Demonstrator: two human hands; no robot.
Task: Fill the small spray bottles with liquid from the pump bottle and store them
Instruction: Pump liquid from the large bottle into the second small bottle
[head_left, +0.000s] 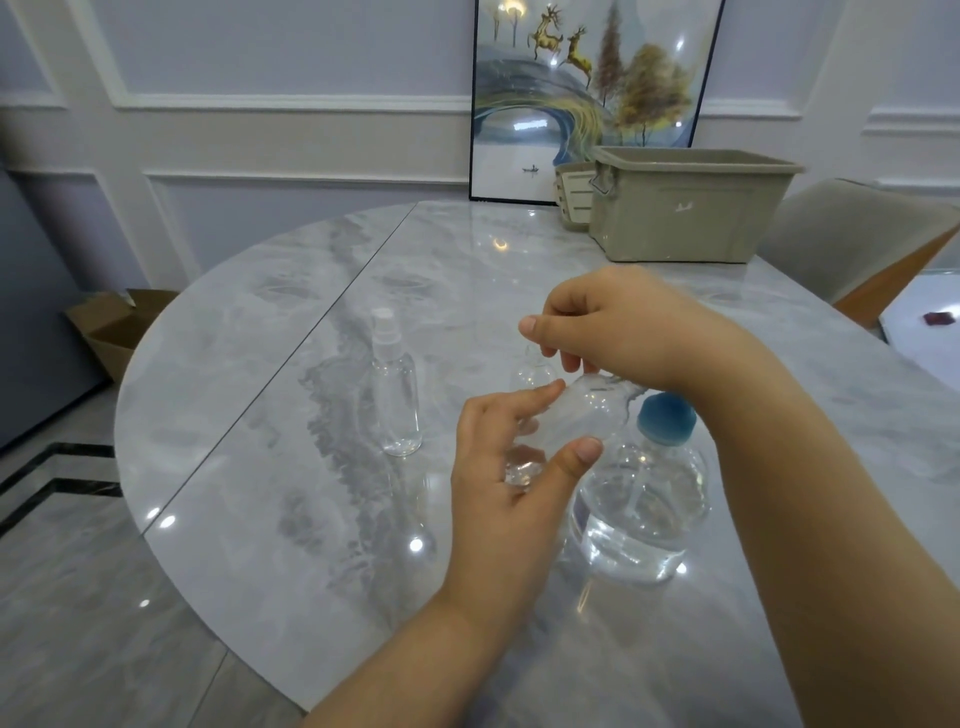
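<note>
the left hand grips a small clear spray bottle by its body, thumb on the near side and fingers curled round the far side, holding it above the table. the right hand pinches at the bottle's neck end, fingers curled — whether it holds the sprayer cap or only the neck is hidden by the hand. the bottle lies tilted: its long axis runs from the base, low and toward the person in the left palm, up and away to the right, so the neck points at the right hand.

just right of the hands stands the pump bottle, upright, blue top, clear liquid showing in its lower part. behind the hands a second small bottle is partly hidden; i cannot tell if it is capped. a third bottle stands upright to the left, well apart, white sprayer on, looking empty or nearly so.

as i judge it, the task is at an early stage — the held bottle looks empty and is being opened or closed, no filled bottle is plain to see, and the bin at the far edge, likely the store, shows nothing inside from here. filling and storing are left.
</note>
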